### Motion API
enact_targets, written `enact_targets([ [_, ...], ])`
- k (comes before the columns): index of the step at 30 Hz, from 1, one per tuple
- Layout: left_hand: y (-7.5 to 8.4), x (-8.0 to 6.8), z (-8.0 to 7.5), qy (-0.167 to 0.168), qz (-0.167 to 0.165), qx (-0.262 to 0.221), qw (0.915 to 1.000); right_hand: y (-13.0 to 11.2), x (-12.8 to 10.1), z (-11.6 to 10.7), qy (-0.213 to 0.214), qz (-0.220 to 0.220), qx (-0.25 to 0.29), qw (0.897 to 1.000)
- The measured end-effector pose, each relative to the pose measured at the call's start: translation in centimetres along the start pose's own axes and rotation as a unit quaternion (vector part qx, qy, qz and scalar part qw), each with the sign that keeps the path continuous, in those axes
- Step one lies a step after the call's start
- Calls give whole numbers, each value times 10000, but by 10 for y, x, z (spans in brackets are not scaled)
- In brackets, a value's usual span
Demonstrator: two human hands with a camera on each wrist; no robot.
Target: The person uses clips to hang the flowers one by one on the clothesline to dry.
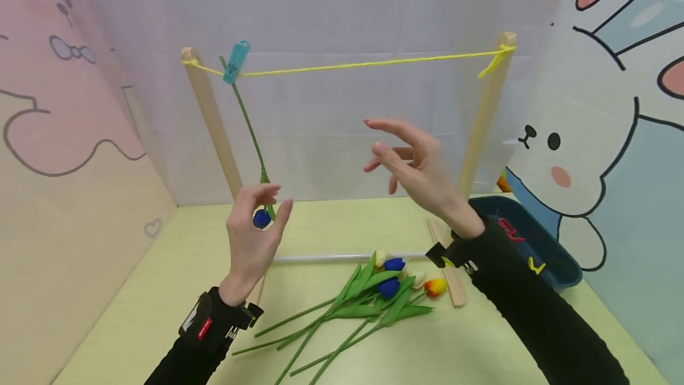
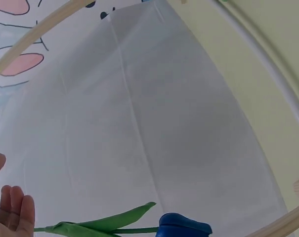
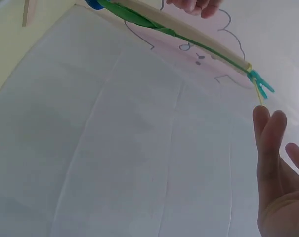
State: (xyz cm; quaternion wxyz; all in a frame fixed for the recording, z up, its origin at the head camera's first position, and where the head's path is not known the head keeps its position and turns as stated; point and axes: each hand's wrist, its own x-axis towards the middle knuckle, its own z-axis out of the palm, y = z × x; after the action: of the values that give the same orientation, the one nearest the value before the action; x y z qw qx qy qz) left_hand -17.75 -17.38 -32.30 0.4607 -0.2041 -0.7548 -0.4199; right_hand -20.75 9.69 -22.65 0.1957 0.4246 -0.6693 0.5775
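Note:
A blue artificial tulip (image 1: pixel 262 218) hangs head down by its green stem (image 1: pixel 248 120) from a yellow string (image 1: pixel 363 65). A light-blue clothespin (image 1: pixel 236 63) clips the stem end to the string, near the left wooden post. My left hand (image 1: pixel 253 230) is raised just in front of the bloom, thumb and fingers apart, holding nothing. In the left wrist view the tulip (image 2: pixel 184 226) lies beyond the fingertips. Raised below the string toward the right, my right hand (image 1: pixel 417 165) is empty with loosely bent fingers. The clothespin (image 3: pixel 259 84) also shows in the right wrist view.
Several artificial tulips (image 1: pixel 369 296), blue, white and orange, lie piled on the table. Two wooden posts (image 1: pixel 483 117) hold the string, with a white rod (image 1: pixel 347 258) low between them. A dark tray (image 1: pixel 572 269) at right holds a red clothespin (image 1: pixel 510 229) and a yellow one (image 1: pixel 537 265).

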Motion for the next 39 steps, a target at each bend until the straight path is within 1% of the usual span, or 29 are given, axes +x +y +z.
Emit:
enact_targets([
  [2,0,-10,3,-366,111,94,9992,5,-15,-13,69,23,32,10000],
  [4,0,-20,6,-718,134,92,9973,10,-31,-27,195,130,-77,9997],
  [6,-1,-28,9,-1039,87,69,9945,14,-47,-41,354,369,-390,9979],
  [9,-1,-40,14,-1504,-111,164,9884,21,-70,-61,590,732,-1003,9905],
  [12,-1,-51,18,-2060,-429,327,9771,29,-94,-80,779,1028,-1456,9809],
  [14,-2,-58,21,-2506,-694,399,9648,39,-110,-96,848,1254,-1624,9750],
  [15,-3,-62,22,-2729,-844,416,9574,48,-119,-106,853,1365,-1736,9716],
  [16,-4,-65,23,-2938,-996,439,9496,68,-132,-122,809,1271,-1639,9749],
  [17,-4,-68,25,-3123,-1128,455,9422,84,-143,-136,825,1354,-1622,9739],
  [19,-7,-75,28,-3450,-1377,472,9272,135,-174,-172,740,1352,-1918,9693],
  [21,-9,-81,30,-3734,-1588,468,9128,184,-203,-205,667,1189,-2352,9623],
  [22,-11,-83,31,-3863,-1679,440,9059,186,-207,-210,685,1237,-2465,9588],
  [23,-12,-86,31,-3994,-1764,377,8988,171,-204,-206,702,1407,-2701,9499],
  [24,-14,-89,31,-4123,-1840,295,8918,187,-213,-218,693,1364,-3047,9401],
  [25,-16,-91,31,-4240,-1921,207,8848,185,-214,-221,692,1467,-3221,9327],
  [26,-18,-94,30,-4346,-1995,139,8781,164,-206,-215,628,1572,-3139,9342],
  [27,-19,-95,30,-4432,-2060,80,8724,151,-201,-211,604,1755,-3164,9303],
  [28,-20,-97,29,-4498,-2105,40,8680,137,-194,-208,567,1934,-3108,9289],
  [30,-22,-100,27,-4576,-2177,-13,8621,155,-204,-223,571,1941,-3176,9264],
  [31,-23,-101,26,-4586,-2202,13,8609,136,-196,-216,460,2087,-3098,9265],
  [32,-23,-102,26,-4595,-2212,41,8602,127,-193,-213,421,2173,-3067,9257],
  [33,-23,-103,25,-4603,-2202,71,8600,129,-195,-217,320,2306,-3297,9149],
  [34,-24,-104,25,-4615,-2197,86,8595,125,-193,-216,178,2414,-3357,9103],
  [35,-24,-104,24,-4630,-2187,89,8589,121,-191,-216,27,2552,-3488,9018],
  [36,-25,-105,24,-4645,-2190,92,8580,112,-186,-214,-229,2716,-3655,8900],
  [37,-26,-106,23,-4661,-2192,103,8571,103,-180,-211,-512,2930,-3846,8738],
  [38,-26,-106,23,-4675,-2200,115,8561,99,-177,-210,-720,3071,-3962,8623],
  [39,-27,-107,23,-4690,-2213,127,8549,93,-172,-210,-1024,3214,-4045,8501],
])
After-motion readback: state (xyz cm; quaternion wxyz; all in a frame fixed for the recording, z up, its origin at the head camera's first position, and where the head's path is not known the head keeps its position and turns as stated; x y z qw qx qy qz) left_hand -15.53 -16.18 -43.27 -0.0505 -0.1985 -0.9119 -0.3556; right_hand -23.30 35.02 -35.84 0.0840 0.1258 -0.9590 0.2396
